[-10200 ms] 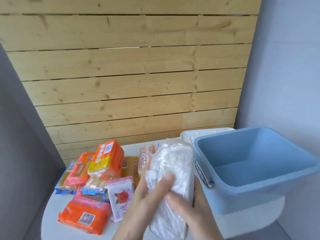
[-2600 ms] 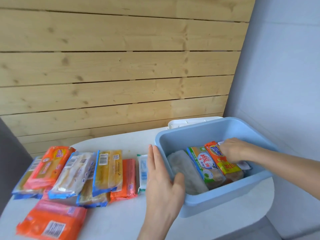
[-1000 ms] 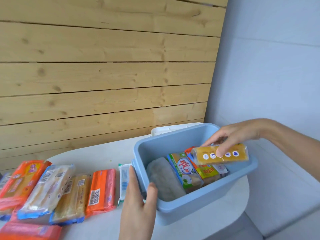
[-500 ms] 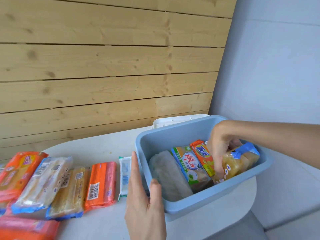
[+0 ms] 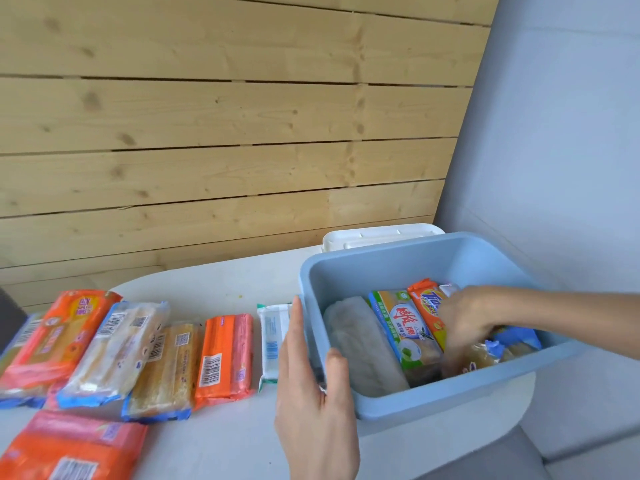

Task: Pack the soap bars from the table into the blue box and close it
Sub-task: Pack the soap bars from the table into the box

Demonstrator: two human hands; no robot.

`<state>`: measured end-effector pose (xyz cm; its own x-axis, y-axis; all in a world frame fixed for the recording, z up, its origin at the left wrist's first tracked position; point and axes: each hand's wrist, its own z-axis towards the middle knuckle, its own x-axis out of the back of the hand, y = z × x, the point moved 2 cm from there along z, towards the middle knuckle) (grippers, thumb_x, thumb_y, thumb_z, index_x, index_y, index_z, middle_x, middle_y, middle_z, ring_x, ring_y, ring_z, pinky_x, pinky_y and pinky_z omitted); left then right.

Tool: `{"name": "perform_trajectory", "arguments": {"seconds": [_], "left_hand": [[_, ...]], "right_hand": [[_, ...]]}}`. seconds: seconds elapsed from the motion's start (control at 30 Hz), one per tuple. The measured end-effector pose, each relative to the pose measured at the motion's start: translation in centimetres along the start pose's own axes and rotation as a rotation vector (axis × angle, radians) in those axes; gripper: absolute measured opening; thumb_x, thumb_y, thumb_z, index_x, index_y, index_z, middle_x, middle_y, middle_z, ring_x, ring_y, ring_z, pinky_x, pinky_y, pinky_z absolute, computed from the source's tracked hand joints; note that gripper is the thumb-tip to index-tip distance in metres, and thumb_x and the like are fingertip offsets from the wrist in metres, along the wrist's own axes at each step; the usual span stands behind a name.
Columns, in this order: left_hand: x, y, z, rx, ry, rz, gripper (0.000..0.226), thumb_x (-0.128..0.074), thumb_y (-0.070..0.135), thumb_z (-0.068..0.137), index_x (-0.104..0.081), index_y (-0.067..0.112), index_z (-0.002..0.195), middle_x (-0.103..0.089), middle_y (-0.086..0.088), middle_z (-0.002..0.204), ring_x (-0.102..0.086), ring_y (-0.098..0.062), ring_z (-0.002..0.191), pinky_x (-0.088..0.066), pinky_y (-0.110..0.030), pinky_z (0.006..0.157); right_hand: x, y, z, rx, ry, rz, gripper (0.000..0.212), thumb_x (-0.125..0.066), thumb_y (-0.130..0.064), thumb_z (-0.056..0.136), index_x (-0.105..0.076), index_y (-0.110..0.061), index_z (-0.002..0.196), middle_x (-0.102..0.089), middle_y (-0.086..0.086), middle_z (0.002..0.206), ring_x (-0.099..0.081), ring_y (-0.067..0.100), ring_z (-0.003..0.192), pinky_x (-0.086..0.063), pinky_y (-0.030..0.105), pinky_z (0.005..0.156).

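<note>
A person's right hand (image 5: pixel 467 323) is pressing a yellow soap bar (image 5: pixel 491 353) into the blue box (image 5: pixel 433 407), gripping its slick, crinkly wrapper; the left hand (image 5: pixel 311 386) is clasping the box's rim. More firm bars are waiting on the surface (image 5: pixel 221 441).

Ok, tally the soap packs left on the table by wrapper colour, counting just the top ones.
Orange packs: 3
Yellow pack: 1
Pale blue-ended pack: 1
White pack: 1
Total: 6; others lie partly hidden underneath.
</note>
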<state>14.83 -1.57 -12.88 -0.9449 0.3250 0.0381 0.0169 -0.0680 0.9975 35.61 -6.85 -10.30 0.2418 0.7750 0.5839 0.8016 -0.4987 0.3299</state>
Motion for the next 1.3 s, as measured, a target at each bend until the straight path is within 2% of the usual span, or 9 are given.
{"name": "perform_trajectory", "arguments": {"seconds": [0.2,0.43,0.53,0.63,0.73,0.83,1.0,1.13,1.3], "left_hand": [[2.0,-1.7,0.8,-0.049,-0.088,0.172,0.058,-0.044,0.048,0.076,-0.035,0.045,0.133,-0.04,0.029,0.136,-0.038,0.016,0.12,-0.035,-0.012,0.094],[6.3,-5.2,4.8,-0.248,-0.003,0.687,0.037,-0.059,0.024,0.083,-0.055,0.022,0.119,-0.061,0.009,0.11,-0.05,-0.02,0.11,-0.041,-0.028,0.082],[4.3,-7.6,7.0,-0.282,-0.36,1.086,0.084,-0.066,0.042,0.072,-0.026,0.014,0.141,-0.033,-0.012,0.148,-0.022,-0.031,0.139,-0.022,-0.037,0.114],[1.5,-8.8,10.5,-0.201,-0.755,1.354,0.136,-0.079,0.055,0.051,0.01,0.017,0.147,0.011,-0.025,0.155,0.017,-0.039,0.143,0.005,-0.055,0.115],[0.1,-7.8,13.5,-0.244,-0.917,1.448,0.127,-0.079,0.054,0.047,-0.006,0.021,0.145,-0.021,-0.017,0.149,-0.011,-0.04,0.139,-0.004,-0.06,0.114],[1.2,-5.6,14.4,-0.39,-0.653,1.324,0.107,-0.074,0.055,0.05,-0.025,0.015,0.137,-0.044,-0.009,0.119,-0.039,-0.031,0.117,-0.033,-0.041,0.105],[4.9,4.1,12.9,-0.801,0.096,0.804,0.105,-0.069,0.033,0.053,-0.023,0.003,0.142,-0.046,-0.019,0.113,-0.041,-0.036,0.104,-0.03,-0.033,0.093],[0.8,10.0,7.0,-1.186,-0.078,0.808,0.093,-0.062,0.035,0.064,-0.025,-0.002,0.141,-0.049,-0.021,0.12,-0.038,-0.035,0.117,-0.032,-0.032,0.096],[-2.2,9.0,4.3,-1.186,-0.343,0.802,0.113,-0.067,0.058,0.063,-0.02,-0.011,0.139,-0.043,-0.026,0.138,-0.031,-0.035,0.135,-0.022,-0.034,0.116]], "right_hand": [[2.0,3.8,-2.2,0.216,-0.024,0.269,0.05,-0.063,-0.075,0.054,-0.071,-0.03,0.074,-0.067,-0.012,0.064,-0.061,0.003,0.068,-0.05,0.019,0.066],[-0.8,7.3,1.5,0.302,0.067,0.139,0.025,-0.078,-0.048,0.043,-0.071,-0.045,0.067,-0.063,-0.023,0.048,-0.054,-0.005,0.049,-0.053,0.021,0.06],[0.0,6.7,1.2,0.309,0.1,0.132,0.025,-0.08,-0.044,0.038,-0.066,-0.052,0.058,-0.064,-0.033,0.053,-0.058,-0.011,0.052,-0.046,0.006,0.055],[0.3,5.6,-0.2,0.279,0.187,-0.02,0.034,-0.078,-0.04,0.047,-0.068,-0.045,0.079,-0.064,-0.03,0.059,-0.055,-0.013,0.052,-0.038,0.003,0.049],[0.2,5.2,-1.1,0.268,0.258,-0.025,0.055,-0.076,-0.037,0.058,-0.061,-0.041,0.11,-0.068,-0.021,0.088,-0.049,-0.015,0.055,-0.035,0.003,0.05],[0.0,6.4,-2.6,0.241,0.318,0.094,0.054,-0.075,-0.043,0.064,-0.059,-0.04,0.116,-0.061,-0.024,0.086,-0.052,-0.02,0.062,-0.039,0.003,0.059],[3.0,7.3,-7.2,0.364,0.777,0.599,0.065,-0.067,-0.063,0.061,-0.059,-0.036,0.12,-0.072,-0.02,0.088,-0.062,-0.014,0.08,-0.049,0.009,0.075],[7.0,2.1,-11.1,0.838,0.631,1.005,0.087,-0.071,-0.063,0.062,-0.035,-0.042,0.138,-0.069,-0.013,0.112,-0.07,0.005,0.096,-0.06,0.025,0.075],[7.1,1.1,-11.2,0.972,0.535,0.897,0.035,-0.068,-0.024,0.081,-0.061,-0.022,0.115,-0.075,-0.004,0.097,-0.071,0.011,0.09,-0.059,0.026,0.071]]}}
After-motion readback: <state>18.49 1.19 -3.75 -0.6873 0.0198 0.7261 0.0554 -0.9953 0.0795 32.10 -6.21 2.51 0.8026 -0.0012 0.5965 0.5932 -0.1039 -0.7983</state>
